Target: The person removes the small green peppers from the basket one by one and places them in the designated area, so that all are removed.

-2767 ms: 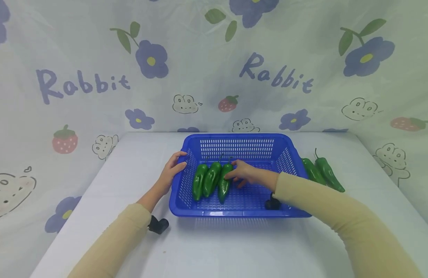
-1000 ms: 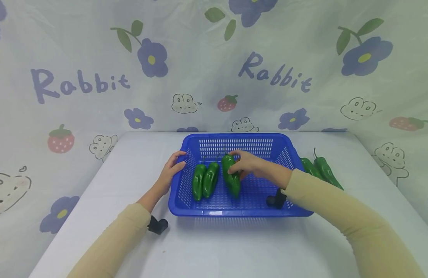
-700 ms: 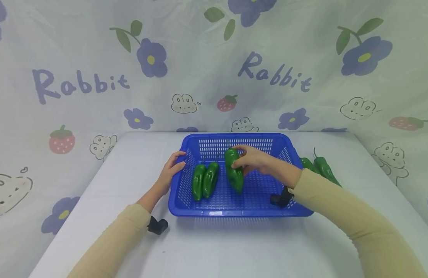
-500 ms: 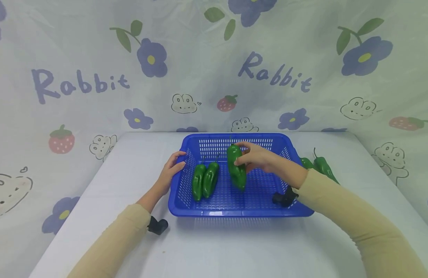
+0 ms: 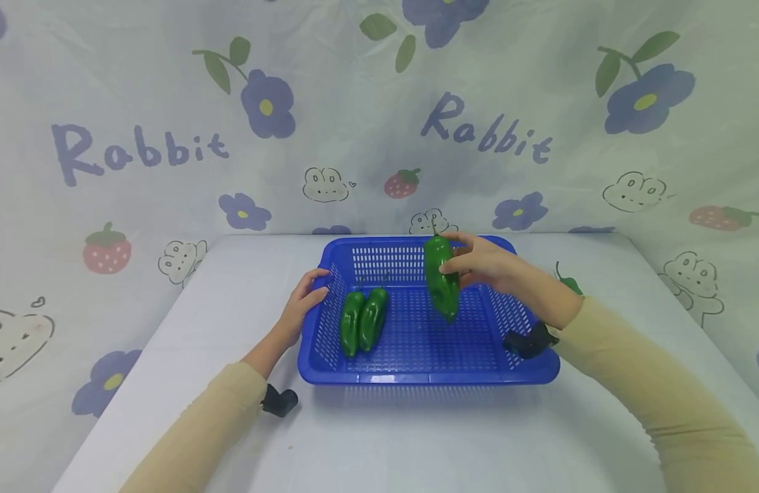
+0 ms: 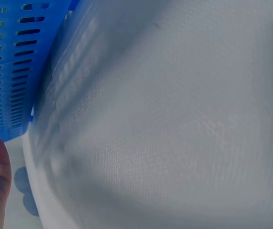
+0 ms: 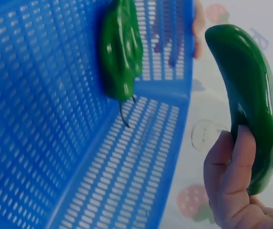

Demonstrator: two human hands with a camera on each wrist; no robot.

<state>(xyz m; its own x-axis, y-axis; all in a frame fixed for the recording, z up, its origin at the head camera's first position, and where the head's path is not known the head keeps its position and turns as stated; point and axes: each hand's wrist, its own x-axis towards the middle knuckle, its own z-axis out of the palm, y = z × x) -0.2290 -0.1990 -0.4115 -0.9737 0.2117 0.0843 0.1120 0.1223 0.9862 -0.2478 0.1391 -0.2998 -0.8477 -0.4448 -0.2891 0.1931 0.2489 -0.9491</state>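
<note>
My right hand (image 5: pixel 478 263) pinches a glossy green chili pepper (image 5: pixel 441 277) between thumb and fingers, stem up, raised above the basket floor. In the right wrist view, the fingers curl round the lower part of this pepper (image 7: pixel 253 90). Two more green peppers (image 5: pixel 372 318) lie side by side at the left inside the blue plastic basket (image 5: pixel 429 378). My left hand (image 5: pixel 302 301) rests at the basket's left rim with its fingers extended; the left wrist view shows those fingers (image 6: pixel 2 164) fairly straight against the basket's end.
Right of the basket, part of another green pepper (image 5: pixel 569 282) shows behind the right forearm. The white table (image 5: pixel 379 438) meets a printed cloth backdrop (image 5: pixel 355 123). Black wrist cameras (image 5: pixel 281 400) sit on both wrists.
The right hand has gripped the third pepper, lifted it off the basket floor and carried it up and to the right. The left hand stays at the rim.
</note>
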